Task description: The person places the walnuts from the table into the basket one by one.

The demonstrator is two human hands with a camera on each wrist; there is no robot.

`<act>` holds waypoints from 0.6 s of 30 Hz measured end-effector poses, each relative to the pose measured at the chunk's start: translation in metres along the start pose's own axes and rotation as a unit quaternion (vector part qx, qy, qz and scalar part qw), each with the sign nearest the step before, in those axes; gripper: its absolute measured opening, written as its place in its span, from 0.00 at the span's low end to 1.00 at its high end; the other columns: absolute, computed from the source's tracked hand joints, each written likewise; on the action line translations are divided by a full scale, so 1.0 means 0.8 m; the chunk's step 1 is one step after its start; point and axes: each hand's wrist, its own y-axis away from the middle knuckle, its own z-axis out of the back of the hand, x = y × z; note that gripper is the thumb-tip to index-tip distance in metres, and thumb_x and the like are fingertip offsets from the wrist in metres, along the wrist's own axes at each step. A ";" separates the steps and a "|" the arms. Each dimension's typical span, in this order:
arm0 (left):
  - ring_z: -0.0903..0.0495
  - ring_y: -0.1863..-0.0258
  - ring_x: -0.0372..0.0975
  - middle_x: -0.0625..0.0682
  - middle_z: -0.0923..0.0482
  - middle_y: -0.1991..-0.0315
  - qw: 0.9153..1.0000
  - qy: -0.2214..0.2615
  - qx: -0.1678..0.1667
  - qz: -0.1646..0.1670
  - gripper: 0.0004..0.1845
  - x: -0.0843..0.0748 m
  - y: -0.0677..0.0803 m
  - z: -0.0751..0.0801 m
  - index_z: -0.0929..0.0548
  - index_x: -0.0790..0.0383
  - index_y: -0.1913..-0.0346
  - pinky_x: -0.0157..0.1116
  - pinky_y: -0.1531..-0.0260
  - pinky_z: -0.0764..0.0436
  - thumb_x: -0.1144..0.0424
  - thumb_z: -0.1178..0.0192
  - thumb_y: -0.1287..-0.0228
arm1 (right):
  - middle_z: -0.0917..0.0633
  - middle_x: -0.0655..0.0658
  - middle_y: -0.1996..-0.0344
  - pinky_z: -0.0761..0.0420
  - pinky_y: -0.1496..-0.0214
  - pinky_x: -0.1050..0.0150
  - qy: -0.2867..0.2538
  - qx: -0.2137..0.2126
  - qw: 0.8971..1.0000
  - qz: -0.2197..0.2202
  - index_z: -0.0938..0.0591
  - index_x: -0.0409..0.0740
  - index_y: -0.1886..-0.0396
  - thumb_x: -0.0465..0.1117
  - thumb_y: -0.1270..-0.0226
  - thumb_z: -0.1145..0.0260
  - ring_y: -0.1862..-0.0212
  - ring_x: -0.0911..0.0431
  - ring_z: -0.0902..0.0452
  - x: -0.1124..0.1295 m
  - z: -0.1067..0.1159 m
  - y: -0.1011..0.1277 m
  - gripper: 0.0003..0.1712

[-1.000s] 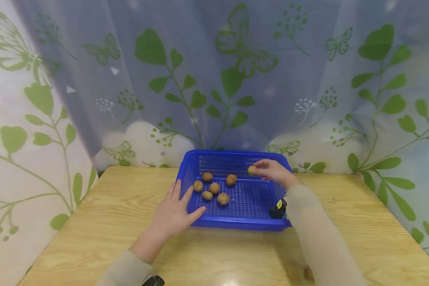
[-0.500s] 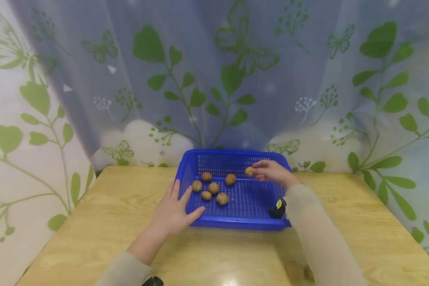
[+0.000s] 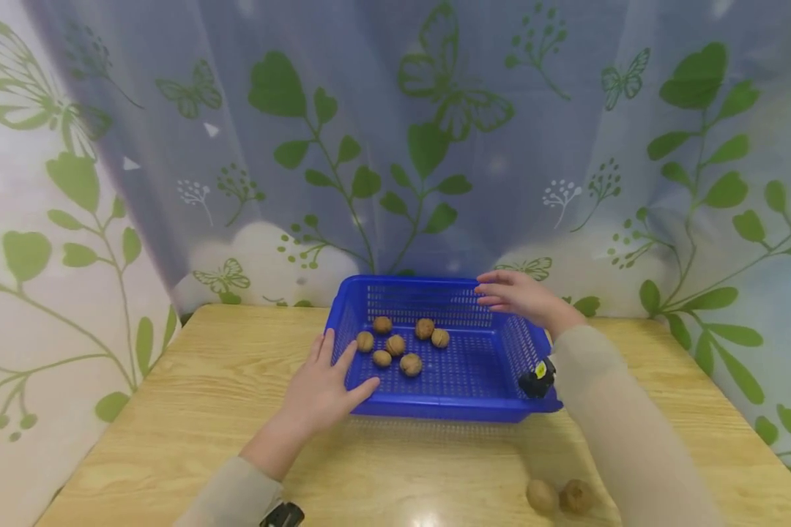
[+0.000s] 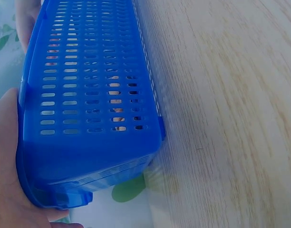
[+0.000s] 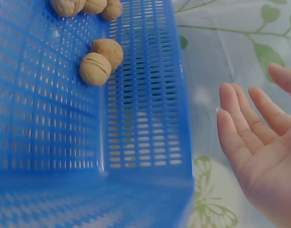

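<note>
A blue slotted plastic basket (image 3: 438, 406) stands on the table with several walnuts (image 3: 411, 364) on its left half. One walnut (image 3: 440, 338) lies right beside another walnut (image 3: 425, 329) near the back wall; the same pair shows in the right wrist view. My left hand (image 3: 319, 391) rests on the basket's left rim, fingers spread; in the left wrist view it lies along the rim beside the slotted wall (image 4: 95, 142). Above the back right corner is my right hand (image 3: 524, 298), holding nothing. Its fingers (image 5: 247, 126) are extended in the right wrist view.
Two round brown nuts (image 3: 542, 497) lie on the wooden table (image 3: 395, 468) at the front right, next to my right sleeve. A curtain (image 3: 382, 146) with green leaf and butterfly prints hangs right behind the basket. Black wrist cameras (image 3: 537, 378) sit on both wrists.
My right hand has let go of its walnut, which now lies in the basket, and has moved up and to the right. The left hand stays on the rim.
</note>
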 end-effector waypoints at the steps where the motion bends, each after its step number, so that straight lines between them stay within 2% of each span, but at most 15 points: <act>1: 0.58 0.30 0.58 0.70 0.56 0.30 1.000 0.001 0.001 -0.001 0.45 0.000 -0.001 -0.001 0.40 0.59 0.30 0.55 0.40 0.40 0.29 0.58 0.40 | 0.35 0.26 0.38 0.33 0.39 0.50 0.010 0.000 1.000 0.001 0.43 0.25 0.33 0.38 0.26 0.51 0.39 0.38 0.34 0.002 0.003 0.006 0.28; 7: 0.57 0.30 0.59 0.70 0.56 0.30 1.000 0.006 0.001 -0.001 0.44 0.001 -0.002 -0.001 0.39 0.60 0.30 0.55 0.39 0.41 0.30 0.57 0.39 | 0.33 0.29 0.38 0.32 0.40 0.49 0.065 0.008 0.998 0.004 0.41 0.28 0.34 0.43 0.27 0.48 0.39 0.40 0.32 -0.001 0.009 0.045 0.30; 18: 0.56 0.31 0.60 0.72 0.56 0.30 1.000 0.005 -0.006 -0.011 0.45 0.000 -0.002 -0.003 0.38 0.60 0.30 0.55 0.39 0.41 0.29 0.58 0.39 | 0.31 0.30 0.39 0.30 0.41 0.49 0.077 -0.012 0.997 0.001 0.39 0.30 0.34 0.48 0.29 0.44 0.40 0.42 0.32 -0.018 0.004 0.110 0.33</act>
